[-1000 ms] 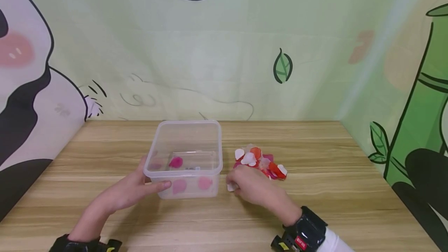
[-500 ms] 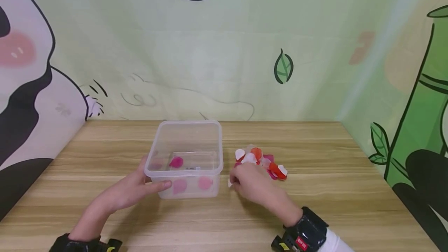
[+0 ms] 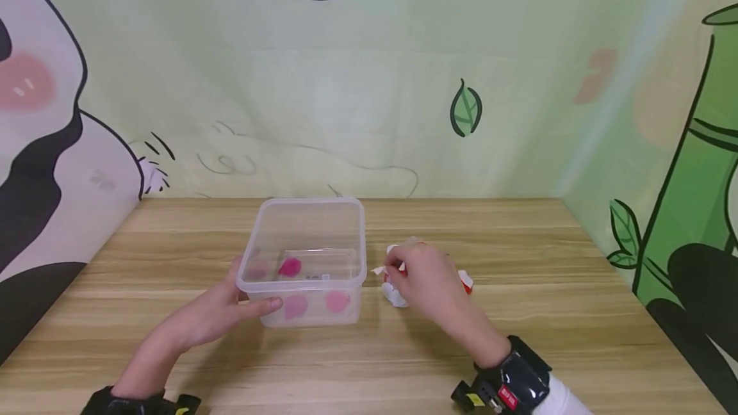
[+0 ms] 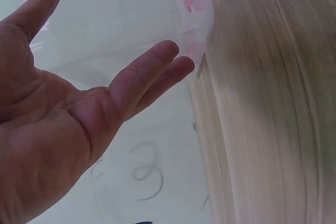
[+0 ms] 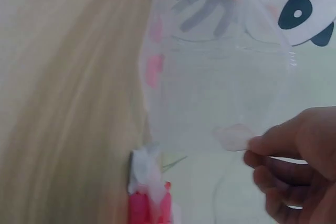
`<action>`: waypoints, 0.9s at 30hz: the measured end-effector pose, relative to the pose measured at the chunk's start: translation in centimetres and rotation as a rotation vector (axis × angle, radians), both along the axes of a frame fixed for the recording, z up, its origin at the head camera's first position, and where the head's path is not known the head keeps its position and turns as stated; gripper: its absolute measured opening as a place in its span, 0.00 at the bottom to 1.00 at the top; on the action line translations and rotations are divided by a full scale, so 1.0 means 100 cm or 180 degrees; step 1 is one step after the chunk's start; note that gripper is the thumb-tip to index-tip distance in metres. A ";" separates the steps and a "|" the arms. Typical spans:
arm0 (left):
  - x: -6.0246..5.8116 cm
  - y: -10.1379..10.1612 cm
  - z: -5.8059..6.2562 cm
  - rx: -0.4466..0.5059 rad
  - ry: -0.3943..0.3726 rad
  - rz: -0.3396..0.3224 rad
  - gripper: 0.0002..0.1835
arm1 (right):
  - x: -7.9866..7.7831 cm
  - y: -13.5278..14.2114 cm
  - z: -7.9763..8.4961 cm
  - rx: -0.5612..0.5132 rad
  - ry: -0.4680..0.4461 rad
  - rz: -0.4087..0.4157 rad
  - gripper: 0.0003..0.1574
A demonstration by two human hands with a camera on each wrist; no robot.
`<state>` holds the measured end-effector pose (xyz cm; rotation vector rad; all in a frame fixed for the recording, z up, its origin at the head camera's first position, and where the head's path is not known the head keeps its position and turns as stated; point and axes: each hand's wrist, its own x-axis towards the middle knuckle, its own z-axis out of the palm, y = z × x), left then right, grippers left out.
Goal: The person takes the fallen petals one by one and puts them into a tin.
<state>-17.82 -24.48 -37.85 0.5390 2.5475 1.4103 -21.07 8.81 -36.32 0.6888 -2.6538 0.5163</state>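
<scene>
A clear plastic box [image 3: 311, 242], lidless, stands on the wooden table with a few pink petals [image 3: 290, 267] inside. My left hand [image 3: 216, 312] rests on its left front corner, thumb along the front wall. In the left wrist view the visible fingers [image 4: 147, 74] lie straight against the box. My right hand [image 3: 429, 280] pinches a thin white petal [image 5: 233, 137] between thumb and forefinger, just right of the box and raised off the table. Under that hand lies a pile of petals [image 3: 395, 295], white, red and magenta, mostly hidden by it.
The wooden table [image 3: 519, 332] runs back to a printed cloth backdrop [image 3: 369, 82] with leaves and a panda. The box's back edge appears close to the backdrop in the head view.
My right hand has risen off the table and shifted slightly back over the pile, with a white petal in its fingertips. My left hand and the box have stayed put.
</scene>
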 end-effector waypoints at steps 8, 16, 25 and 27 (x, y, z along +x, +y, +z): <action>0.001 -0.001 0.000 -0.0036 -0.0004 0.0030 0.51 | 0.003 0.003 0.011 -0.0618 0.0505 0.0150 0.07; 0.001 -0.001 -0.001 0.0001 -0.0041 0.0018 0.52 | 0.006 -0.003 0.013 -0.0939 0.1038 0.0545 0.09; 0.000 0.000 -0.001 -0.0006 -0.0038 0.0029 0.52 | 0.011 -0.009 0.011 -0.1143 0.1111 0.0834 0.11; 0.000 0.000 -0.001 -0.0006 -0.0030 0.0026 0.51 | 0.012 -0.011 0.010 -0.1136 0.1101 0.0905 0.12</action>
